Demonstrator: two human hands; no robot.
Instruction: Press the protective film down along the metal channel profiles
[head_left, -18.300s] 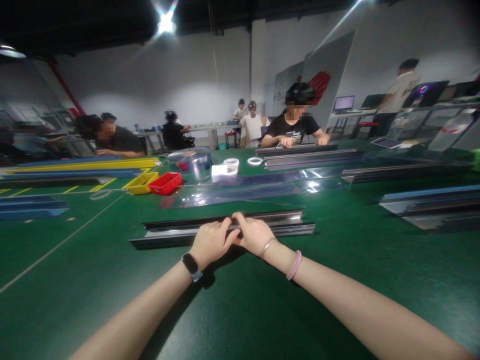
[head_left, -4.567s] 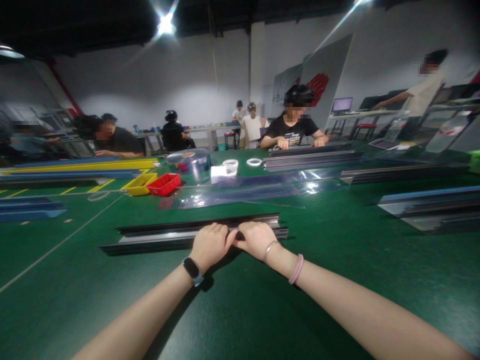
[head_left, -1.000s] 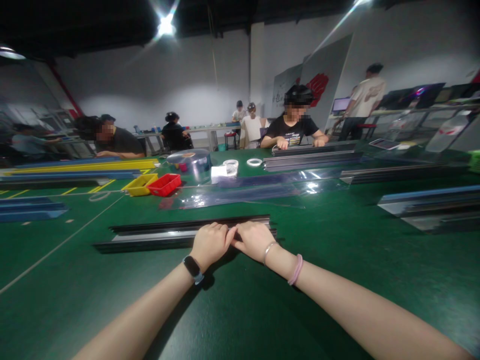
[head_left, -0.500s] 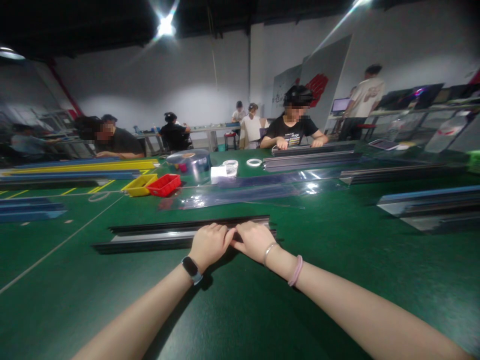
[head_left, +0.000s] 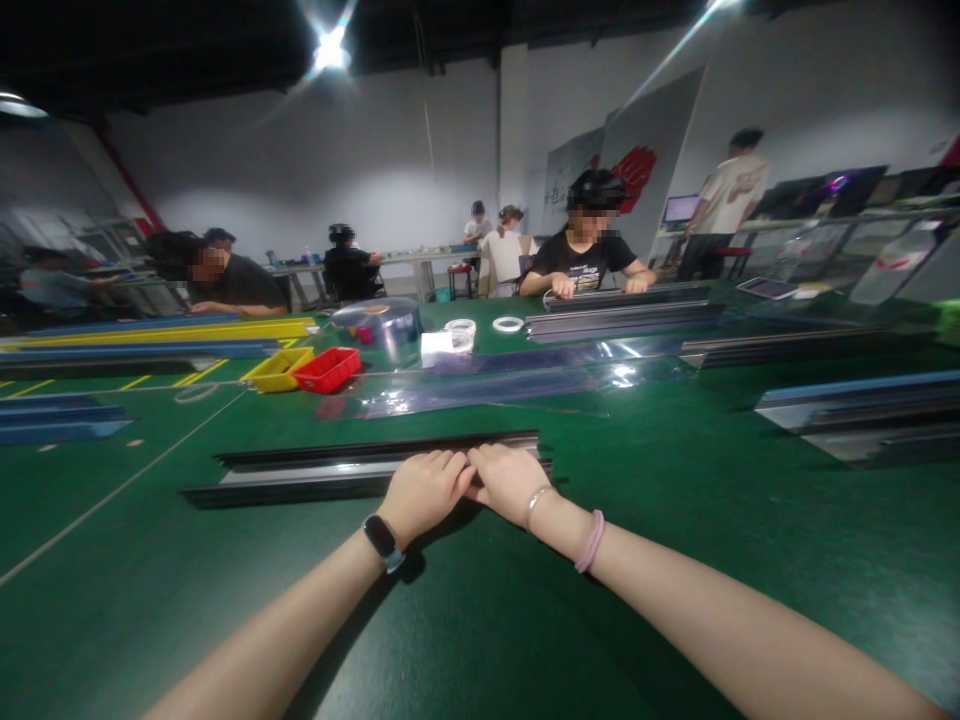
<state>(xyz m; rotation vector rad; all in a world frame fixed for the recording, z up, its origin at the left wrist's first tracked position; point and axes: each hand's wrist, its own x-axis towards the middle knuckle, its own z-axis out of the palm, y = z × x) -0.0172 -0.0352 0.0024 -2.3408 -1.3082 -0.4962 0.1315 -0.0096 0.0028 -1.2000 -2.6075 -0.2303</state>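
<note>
A long black channel-shaped profile [head_left: 300, 478] with a pale strip inside lies across the green table in front of me. Near its right end, my left hand [head_left: 426, 488] is closed over the near edge, fingers curled into the channel. My right hand [head_left: 508, 482] grips the same edge just beside it, and the two hands touch at thumbs and forefingers. The fingertips are hidden behind the knuckles, so anything small between them cannot be made out.
Clear plastic strips [head_left: 487, 388] lie beyond the profile. A red bin [head_left: 328, 371], a yellow bin [head_left: 280, 369] and a clear film roll [head_left: 397, 332] stand behind on the left. Blue-edged profiles [head_left: 862, 415] lie at right. Across the table a co-worker [head_left: 589, 260] handles another profile.
My right hand has edged slightly left, closing the small gap to my left hand. The profile stays almost where it was.
</note>
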